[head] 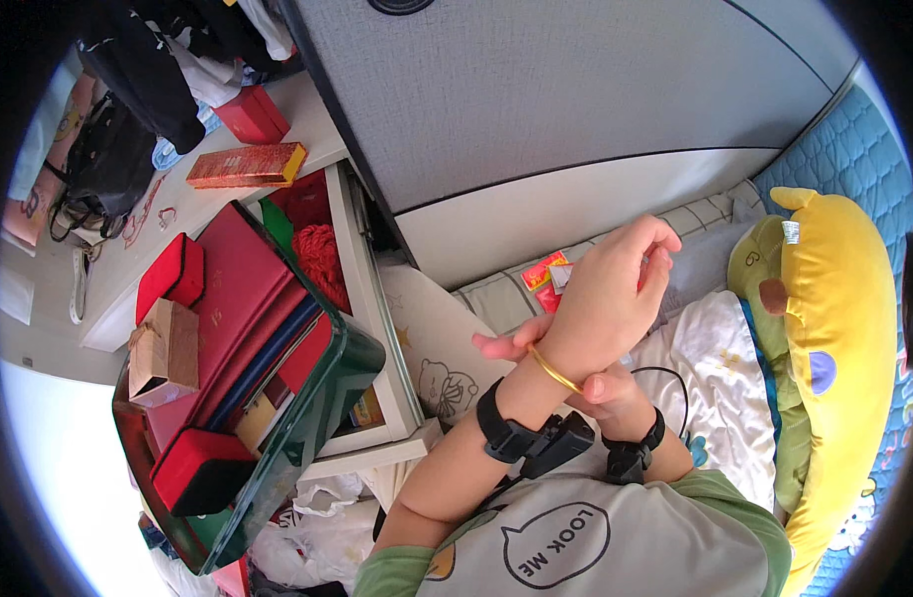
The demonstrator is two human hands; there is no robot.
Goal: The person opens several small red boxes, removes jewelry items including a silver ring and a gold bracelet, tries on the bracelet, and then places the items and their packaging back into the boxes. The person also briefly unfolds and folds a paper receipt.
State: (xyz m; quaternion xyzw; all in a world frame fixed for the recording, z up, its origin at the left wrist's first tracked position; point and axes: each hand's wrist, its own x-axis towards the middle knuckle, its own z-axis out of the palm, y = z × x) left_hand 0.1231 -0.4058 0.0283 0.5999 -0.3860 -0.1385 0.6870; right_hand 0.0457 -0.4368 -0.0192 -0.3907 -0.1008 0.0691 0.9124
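Note:
My left hand is raised with its fingers bent towards the thumb. A small patch of red shows between them; whether it is held is unclear. Around my left wrist lies a thin gold-coloured bangle. My right hand reaches from behind that wrist, its thumb at one side of the bangle and its fingertips at the other. Part of the right palm is hidden by the left forearm. Black straps with small devices sit on both forearms.
At left, a dark green bin holds red folders, red boxes and a cardboard box. Behind it is an open drawer with red yarn. A yellow plush toy and red packets lie on the bed.

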